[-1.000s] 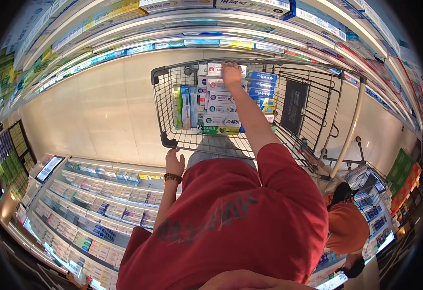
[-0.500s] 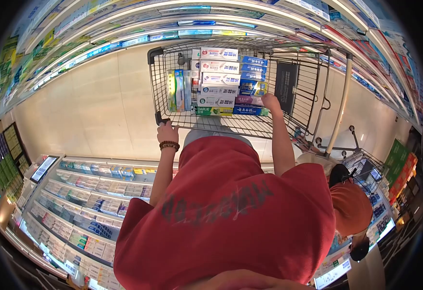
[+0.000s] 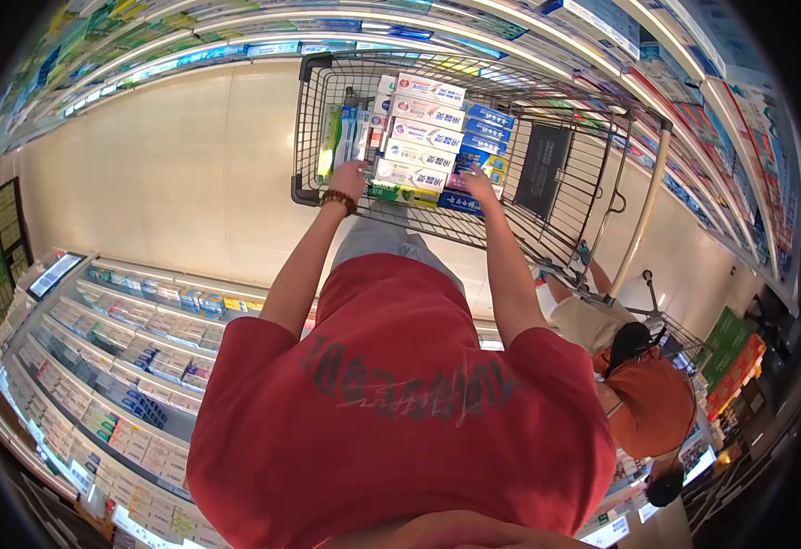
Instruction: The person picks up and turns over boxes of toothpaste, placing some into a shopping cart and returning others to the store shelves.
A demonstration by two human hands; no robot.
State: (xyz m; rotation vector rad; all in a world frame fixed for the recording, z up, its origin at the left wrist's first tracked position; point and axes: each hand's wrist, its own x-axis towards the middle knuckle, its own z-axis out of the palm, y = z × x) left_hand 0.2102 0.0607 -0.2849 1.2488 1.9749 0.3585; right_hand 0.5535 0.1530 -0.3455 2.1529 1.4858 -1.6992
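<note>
The shopping cart [image 3: 301, 137] in front of me holds white toothpaste boxes [image 3: 424, 134] in a row, blue toothpaste boxes [image 3: 488, 128] to their right, and green and blue upright packs [image 3: 341, 137] at the left. Over the cart's near rim reaches my left hand [image 3: 349, 180], with a beaded bracelet [image 3: 339, 198] on its wrist; it is beside the left end of the nearest white boxes, its fingers partly hidden. My right hand [image 3: 480, 186] is at the right end of the nearest white box, above a purple box [image 3: 456, 180], with thumb and fingers apart.
Shelves of boxed goods [image 3: 263, 48] curve along the far side, close to the cart. More stocked shelves [image 3: 144, 361] stand behind me on the left. A person in an orange top [image 3: 656, 403] is close by on the right, near another cart [image 3: 679, 334].
My left hand has left the cart's corner and come right, into the basket. My right hand has shifted left toward the white boxes. The view has turned, tilting the boxes and cart.
</note>
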